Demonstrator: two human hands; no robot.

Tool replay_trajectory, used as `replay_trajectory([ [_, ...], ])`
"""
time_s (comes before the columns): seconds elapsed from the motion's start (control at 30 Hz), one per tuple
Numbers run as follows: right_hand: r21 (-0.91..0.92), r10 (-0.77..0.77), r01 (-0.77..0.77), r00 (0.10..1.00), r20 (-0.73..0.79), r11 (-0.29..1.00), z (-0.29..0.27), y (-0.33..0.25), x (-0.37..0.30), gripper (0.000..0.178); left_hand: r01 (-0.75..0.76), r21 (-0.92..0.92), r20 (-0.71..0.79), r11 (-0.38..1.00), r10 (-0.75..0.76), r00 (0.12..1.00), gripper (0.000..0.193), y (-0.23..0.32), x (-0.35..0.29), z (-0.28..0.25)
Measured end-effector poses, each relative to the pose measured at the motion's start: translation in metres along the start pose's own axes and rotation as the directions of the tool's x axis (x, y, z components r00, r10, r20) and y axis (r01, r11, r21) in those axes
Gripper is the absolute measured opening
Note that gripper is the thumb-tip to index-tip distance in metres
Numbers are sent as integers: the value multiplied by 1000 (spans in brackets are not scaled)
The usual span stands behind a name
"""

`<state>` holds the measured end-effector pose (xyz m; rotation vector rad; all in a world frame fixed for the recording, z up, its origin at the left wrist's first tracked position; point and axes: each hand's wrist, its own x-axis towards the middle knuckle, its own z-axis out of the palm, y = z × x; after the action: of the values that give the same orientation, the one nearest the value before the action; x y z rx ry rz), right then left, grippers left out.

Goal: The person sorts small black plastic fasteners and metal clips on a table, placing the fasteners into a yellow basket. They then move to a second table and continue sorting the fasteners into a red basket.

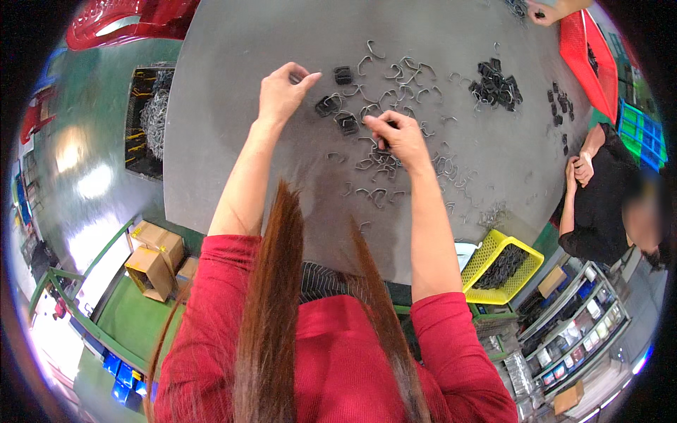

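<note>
Curling near black clips (343,75) and metal hooks (384,165), left hand (281,97) and right hand (405,142) are leaving their grip unclear.

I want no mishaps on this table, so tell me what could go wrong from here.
The right hand is close to loose wire hooks and might scatter some. Hooks that overlap could snag one another. Long hair hanging forward could get in the way.

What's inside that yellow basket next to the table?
The yellow basket holds a heap of small dark pieces. The pile covers the bottom, so whatever lies beneath the top layer can't be seen.
</note>
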<state>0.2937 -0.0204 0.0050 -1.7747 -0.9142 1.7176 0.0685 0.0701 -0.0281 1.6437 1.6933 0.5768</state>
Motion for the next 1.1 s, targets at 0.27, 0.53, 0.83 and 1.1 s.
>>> replay_trajectory([
  [0.27, -766, -241, -112, 912, -333, 633, 77, 2, -3, 33, -162, 214, 29, 963, 160, 987, 35, 29, 10, 38],
  [0.53, -139, 66, -81, 992, -106, 987, 6, 8, -17, 23, 280, -357, 539, 891, -48, 841, 30, -11, -10, -33],
  [0.83, 571, -91, -25, 981, 173, 821, -43, 19, -73, 22, 477, -829, 499, 292, 4, 866, 24, -12, -37, -38],
  [1.1, -715, -259, 87, 956, -135, 693, -13, 25, -35, 30, 199, -254, 6, 946, -204, 979, 30, -9, -15, -13],
])
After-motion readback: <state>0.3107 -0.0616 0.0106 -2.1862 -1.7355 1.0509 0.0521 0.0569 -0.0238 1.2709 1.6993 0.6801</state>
